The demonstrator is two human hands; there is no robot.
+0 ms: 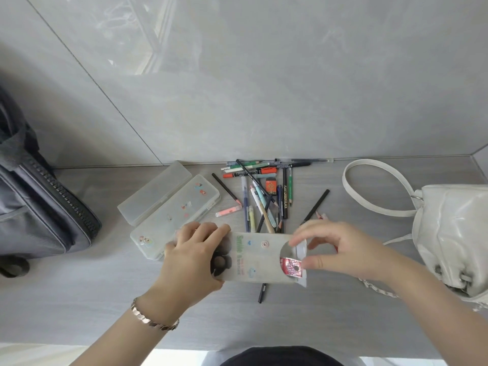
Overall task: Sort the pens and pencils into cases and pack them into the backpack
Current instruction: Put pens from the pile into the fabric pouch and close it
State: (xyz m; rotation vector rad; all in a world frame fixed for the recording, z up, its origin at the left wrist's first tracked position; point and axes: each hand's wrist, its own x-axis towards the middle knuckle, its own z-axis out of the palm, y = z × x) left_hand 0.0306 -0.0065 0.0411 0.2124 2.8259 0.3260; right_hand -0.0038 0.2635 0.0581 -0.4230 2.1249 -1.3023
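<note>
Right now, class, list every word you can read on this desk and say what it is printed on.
"Smile": on the pouch.
"PLANT CARBON BLACK.": on the black pencil.
Too blurred to read: the small print beside "Smile", the red label at the pouch's mouth, the orange box.

Grey backpack (39, 207) cut off by frame's left edge; white handbag (454, 233) by the right edge. Lower ends of several pens (245, 207) hidden behind frosted pouch (264, 257). Left hand (192, 254) covers pouch's left end and near corner of stickered case (174, 215). Small print on pouch unreadable.
</note>
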